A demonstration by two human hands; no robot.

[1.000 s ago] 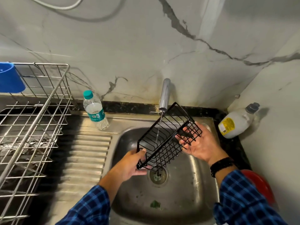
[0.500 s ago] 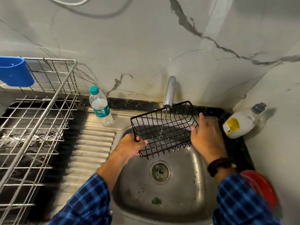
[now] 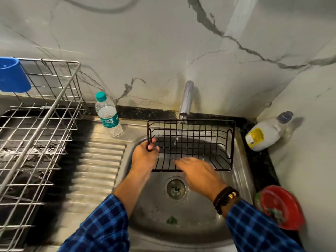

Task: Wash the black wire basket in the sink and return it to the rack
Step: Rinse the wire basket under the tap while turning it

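Note:
The black wire basket [image 3: 192, 140] hangs level over the steel sink [image 3: 243, 171], right under the tap [image 3: 187, 99], and a thin stream of water falls through it. My left hand [image 3: 145, 157] grips its left end loop. My right hand [image 3: 196, 171] lies flat with spread fingers against the basket's near bottom wires, slightly blurred. The silver wire rack [image 3: 36, 124] stands on the left of the counter, beside the ribbed drainboard.
A water bottle [image 3: 108, 115] with a teal cap stands behind the drainboard. A white detergent bottle [image 3: 263, 133] lies at the back right corner. A red bowl [image 3: 280, 206] sits right of the sink. A blue cup [image 3: 12, 75] hangs on the rack's back.
The basket has turned from tilted to level under the tap. My right hand left its right end and moved down to the near bottom wires.

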